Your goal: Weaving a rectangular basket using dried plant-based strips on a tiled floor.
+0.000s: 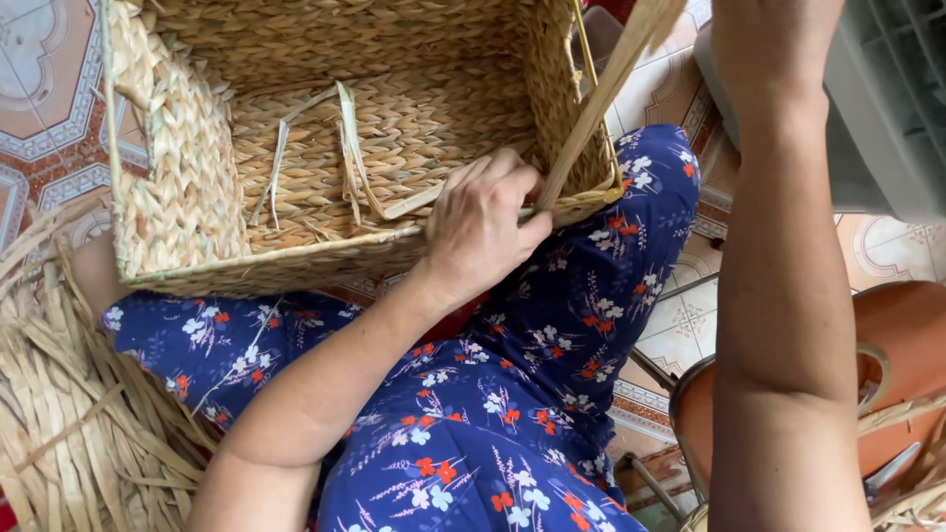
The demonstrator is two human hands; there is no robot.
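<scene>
A heap of dried straw [69, 414] fills the lower left, and an orange chair [887, 374] sits at lower right. A woven basket [187, 177] rests on a lap at upper left, loose strands inside. The left hand [483, 222] pinches a flat straw strip [601, 99] at the rim. The right hand is out of frame.

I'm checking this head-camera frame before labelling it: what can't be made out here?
Head view only:
- Right hand: cut off by the top edge; only the forearm shows, so its grip on the straw strand is unseen.
- Left hand: its palm and fingertips are hidden against the woven basket rim.
- Basket's far end: cut off by the top edge.
- Metal tool at lower right: partly hidden by straw, kind unclear.
</scene>
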